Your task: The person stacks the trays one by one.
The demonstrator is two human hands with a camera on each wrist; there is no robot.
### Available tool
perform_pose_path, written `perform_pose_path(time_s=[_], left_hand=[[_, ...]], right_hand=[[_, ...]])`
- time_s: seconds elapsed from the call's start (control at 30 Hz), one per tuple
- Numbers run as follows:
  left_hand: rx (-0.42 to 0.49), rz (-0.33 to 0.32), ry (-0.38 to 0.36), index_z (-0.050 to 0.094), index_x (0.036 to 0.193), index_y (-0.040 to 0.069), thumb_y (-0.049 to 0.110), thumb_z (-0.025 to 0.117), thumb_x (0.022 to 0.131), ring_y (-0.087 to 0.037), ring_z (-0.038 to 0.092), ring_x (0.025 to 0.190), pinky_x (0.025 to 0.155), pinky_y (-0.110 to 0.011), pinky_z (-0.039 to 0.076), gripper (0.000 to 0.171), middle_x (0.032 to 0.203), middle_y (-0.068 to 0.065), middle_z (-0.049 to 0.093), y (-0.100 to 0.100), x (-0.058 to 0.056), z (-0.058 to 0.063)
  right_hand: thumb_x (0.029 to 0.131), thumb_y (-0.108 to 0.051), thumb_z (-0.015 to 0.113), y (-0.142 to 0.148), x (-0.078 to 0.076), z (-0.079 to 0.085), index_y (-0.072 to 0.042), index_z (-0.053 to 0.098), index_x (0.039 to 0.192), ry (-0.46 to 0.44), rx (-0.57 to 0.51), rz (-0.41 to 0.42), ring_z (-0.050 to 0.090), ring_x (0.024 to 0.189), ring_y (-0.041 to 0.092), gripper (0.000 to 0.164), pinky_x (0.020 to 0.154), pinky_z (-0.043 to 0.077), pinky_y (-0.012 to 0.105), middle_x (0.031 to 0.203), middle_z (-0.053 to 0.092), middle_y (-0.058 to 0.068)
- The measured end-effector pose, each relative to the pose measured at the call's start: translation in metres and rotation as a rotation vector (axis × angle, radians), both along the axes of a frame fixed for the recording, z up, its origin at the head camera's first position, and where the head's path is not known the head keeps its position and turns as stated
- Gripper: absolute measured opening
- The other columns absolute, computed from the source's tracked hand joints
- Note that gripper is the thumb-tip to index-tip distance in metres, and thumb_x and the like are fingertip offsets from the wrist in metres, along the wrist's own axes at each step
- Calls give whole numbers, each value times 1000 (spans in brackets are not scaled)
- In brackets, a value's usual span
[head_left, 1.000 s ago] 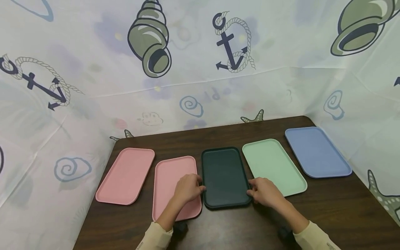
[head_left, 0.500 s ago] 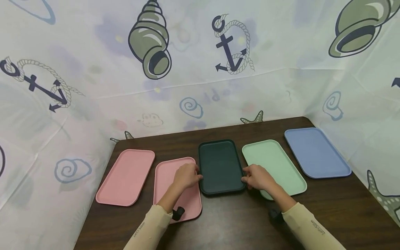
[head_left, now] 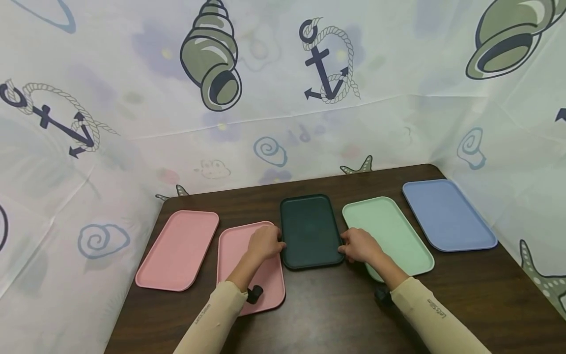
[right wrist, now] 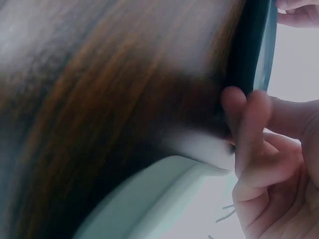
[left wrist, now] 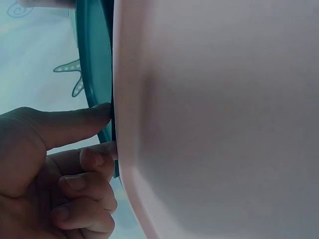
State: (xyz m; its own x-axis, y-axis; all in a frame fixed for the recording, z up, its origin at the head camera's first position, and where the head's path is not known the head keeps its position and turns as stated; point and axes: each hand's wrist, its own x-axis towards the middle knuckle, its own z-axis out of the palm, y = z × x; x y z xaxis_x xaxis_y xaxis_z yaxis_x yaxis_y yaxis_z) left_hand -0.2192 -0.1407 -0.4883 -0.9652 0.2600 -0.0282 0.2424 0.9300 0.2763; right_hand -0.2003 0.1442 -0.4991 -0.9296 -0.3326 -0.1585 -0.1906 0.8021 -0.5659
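While pinching the dark green tray (head_left: 310, 231) by its two long sides, with left-hand grip (head_left: 264, 242) and right-hand grip (head_left: 359, 245) each narrow about the rim, held it just short of the middle of the desk's (head_left: 309, 309) far edge. Reached across the inner pink tray (head_left: 236, 246), just left of the dark one, and over the left side of the mint green tray (head_left: 393, 236). Faced the outer pink tray (head_left: 179, 250) along the desk's left edge and a blue tray (head_left: 448, 215) near the far right corner.
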Motion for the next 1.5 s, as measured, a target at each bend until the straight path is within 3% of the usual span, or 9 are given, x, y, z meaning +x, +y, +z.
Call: perform_pose_path(time_s=[0.5,0.7,0.87,0.97,1.07,1.13,1.23,1.37,1.5], left_hand=[[-147,-46,26,61,66,11,29,75,85,-22,58,62,56,-41,48,30,67,-5,61,8,4,3],[-115,-36,-39,57,65,12,39,72,88,-18,52,58,53,-36,43,38,63,-1,53,10,8,2],[-59,-2,-50,56,65,12,42,69,90,-18,50,56,52,-35,41,41,61,-1,51,10,11,-1],[-26,3,-37,63,74,9,41,66,91,-22,56,63,56,-38,44,36,69,-4,58,9,13,-3],[8,3,-38,70,101,2,39,63,94,-30,65,84,70,-44,52,38,94,-12,69,7,16,0],[34,0,-40,66,121,-1,40,63,94,-34,65,98,80,-48,52,48,112,-16,68,5,19,5],[75,-9,-48,57,135,-1,40,63,95,-29,66,94,79,-45,53,58,107,-14,69,2,26,15],[127,-26,-22,60,133,3,39,64,94,-15,59,67,58,-34,48,53,80,0,62,-7,40,29],[170,26,30,60,134,8,40,65,94,-11,52,65,58,-32,44,51,85,1,60,-22,65,37]], right_hand=[[88,-16,73,-1,4,-4,9,61,125,70,62,-38,58,59,10,46,79,53,44,57,60,-8],[88,-20,74,-2,6,-6,7,63,124,87,84,-76,60,65,13,46,72,53,42,59,59,-9],[89,-24,72,-3,9,-9,4,64,124,95,75,-113,58,62,13,45,58,49,36,68,62,-5],[90,-28,71,-3,11,-9,2,64,125,92,69,-135,57,62,13,47,53,46,33,73,64,-2],[90,-30,70,-3,13,-6,1,64,126,108,74,-149,61,66,15,48,54,47,35,77,67,0],[90,-31,70,-3,14,-4,0,65,126,126,79,-159,63,69,17,48,55,48,37,78,68,1],[89,-31,71,-1,16,0,-2,66,125,149,84,-169,64,71,19,46,56,49,38,80,69,1],[90,-31,71,0,21,2,-4,68,123,182,72,-177,62,64,14,43,51,46,34,78,69,-2],[90,-30,71,-1,30,5,-6,70,119,210,39,-189,54,54,11,37,46,41,31,71,65,-6]])
